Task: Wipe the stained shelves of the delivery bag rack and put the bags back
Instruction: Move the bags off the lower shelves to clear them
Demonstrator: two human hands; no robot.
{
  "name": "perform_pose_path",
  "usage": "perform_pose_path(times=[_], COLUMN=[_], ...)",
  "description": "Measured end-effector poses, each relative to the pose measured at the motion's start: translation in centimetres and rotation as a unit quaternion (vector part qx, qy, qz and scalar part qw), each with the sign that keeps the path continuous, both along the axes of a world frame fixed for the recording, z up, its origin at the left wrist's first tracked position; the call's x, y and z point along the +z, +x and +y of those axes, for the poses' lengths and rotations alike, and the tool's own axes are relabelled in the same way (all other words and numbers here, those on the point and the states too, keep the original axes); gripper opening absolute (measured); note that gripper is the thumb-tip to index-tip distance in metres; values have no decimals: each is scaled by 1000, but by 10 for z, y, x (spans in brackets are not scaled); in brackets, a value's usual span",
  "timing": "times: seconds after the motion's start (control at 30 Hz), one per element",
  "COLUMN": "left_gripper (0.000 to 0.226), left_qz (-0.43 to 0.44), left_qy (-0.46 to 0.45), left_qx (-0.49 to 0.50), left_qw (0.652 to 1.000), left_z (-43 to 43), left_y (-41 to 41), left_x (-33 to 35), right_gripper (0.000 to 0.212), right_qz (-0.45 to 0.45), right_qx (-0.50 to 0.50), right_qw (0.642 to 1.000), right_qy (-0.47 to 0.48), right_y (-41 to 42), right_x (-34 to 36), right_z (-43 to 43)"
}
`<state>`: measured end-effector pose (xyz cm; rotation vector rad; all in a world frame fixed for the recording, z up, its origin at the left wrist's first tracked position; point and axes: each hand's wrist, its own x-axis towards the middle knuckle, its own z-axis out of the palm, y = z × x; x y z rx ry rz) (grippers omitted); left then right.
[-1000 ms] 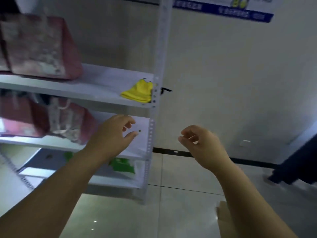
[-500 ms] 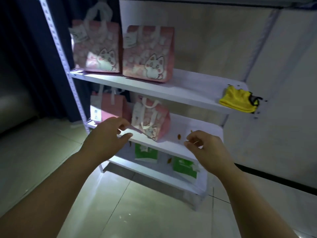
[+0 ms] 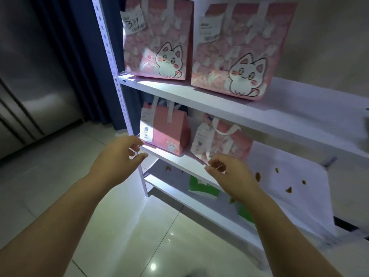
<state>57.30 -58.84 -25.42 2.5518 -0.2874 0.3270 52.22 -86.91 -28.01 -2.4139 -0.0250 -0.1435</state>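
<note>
The left hand point(image 3: 117, 158) hangs with fingers loosely bent and apart, holding nothing. It is just in front of the left end of the middle shelf point(image 3: 179, 159) of the white rack point(image 3: 117, 92). The right hand point(image 3: 231, 172) is also empty, its fingers curled in loosely and its thumb close to the forefinger, before the same shelf's front edge.

Just above and beyond the left hand stands a plain pink bag point(image 3: 169, 132) with a white label on its side. Just above the right hand sits a second pink bag point(image 3: 225, 142) with white handles and a hanging tag. To the right of the right hand, brown stains point(image 3: 258, 176) dot the bare part of that shelf.

High above both hands, the upper shelf point(image 3: 219, 104) carries two pink cat bags side by side. The left cat bag point(image 3: 157, 39) has a paper slip marked 34, and the right cat bag point(image 3: 239, 48) has a printed label. What any of the bags hold cannot be seen.

Below the right hand, a green bag point(image 3: 201, 186) lies on the lower shelf point(image 3: 179, 194). A small brown stain point(image 3: 168, 167) shows between the hands.

Pale glossy floor tiles point(image 3: 139, 226) lie under the forearms. A dark curtain point(image 3: 79, 47) hangs to the left of the left hand.
</note>
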Motion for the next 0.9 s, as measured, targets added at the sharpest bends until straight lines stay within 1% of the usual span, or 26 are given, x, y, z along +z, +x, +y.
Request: perform_pose_path(times=[0.23,0.4,0.53,0.7,0.9], left_gripper=[27,30,33,41,55], left_qz=[72,126,162,188,207], left_qy=[-3,11,27,42,0], left_qx=[14,-1,-31,-83,-125], left_qw=[997,992,986,978,970], left_z=[12,36,64,90,92], left_y=[78,128,173,234,293], left_x=[-26,-52,-77,-109,-162], right_gripper=[14,13,12,11,24], right_qz=[36,60,80,96,118], right_qx=[16,-7,-58,-166,-261], right_qw=[999,997,994,981,958], right_qy=[-23,-39,-42,-11,21], right_y=[89,138,169,198,234], right_x=[-16,-34,-53,-85,-135], right_z=[33,63,90,120,141])
